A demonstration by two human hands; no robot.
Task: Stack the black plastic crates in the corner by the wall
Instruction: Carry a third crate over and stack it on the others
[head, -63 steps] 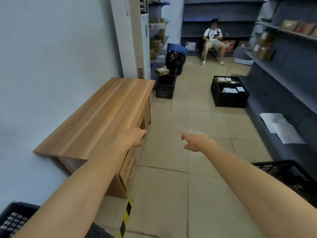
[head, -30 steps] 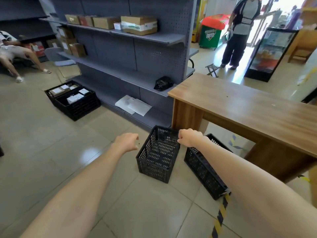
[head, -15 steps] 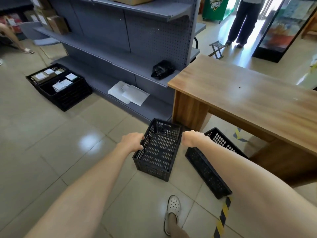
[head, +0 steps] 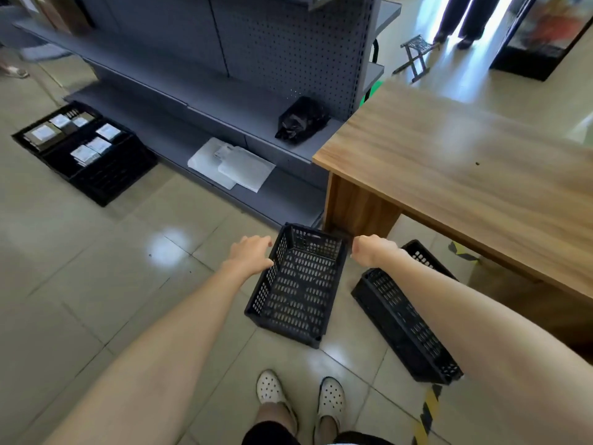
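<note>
An empty black plastic crate (head: 298, 290) sits on the tiled floor just ahead of my feet, beside the corner of a wooden desk. My left hand (head: 250, 255) is on its left wall, with fingers and thumb either side of the rim. My right hand (head: 369, 250) is curled against its right rim. A second empty black crate (head: 404, 316) lies to the right, partly under the desk and partly hidden by my right forearm. A third black crate (head: 96, 165), holding small boxes, stands on the floor at the far left.
The wooden desk (head: 465, 162) fills the right side. Grey metal shelving (head: 224, 101) runs along the back, with a black bag (head: 301, 120) and white packets (head: 234, 165) on it. Yellow-black floor tape (head: 426, 412) lies at the lower right. A person's legs (head: 462, 17) and a folding stool (head: 415, 56) are by the doorway.
I have turned from the wall-side desk to the shelving side and leaned down over the crate. Both hands have closed in from mid-air onto the crate's two side rims.
</note>
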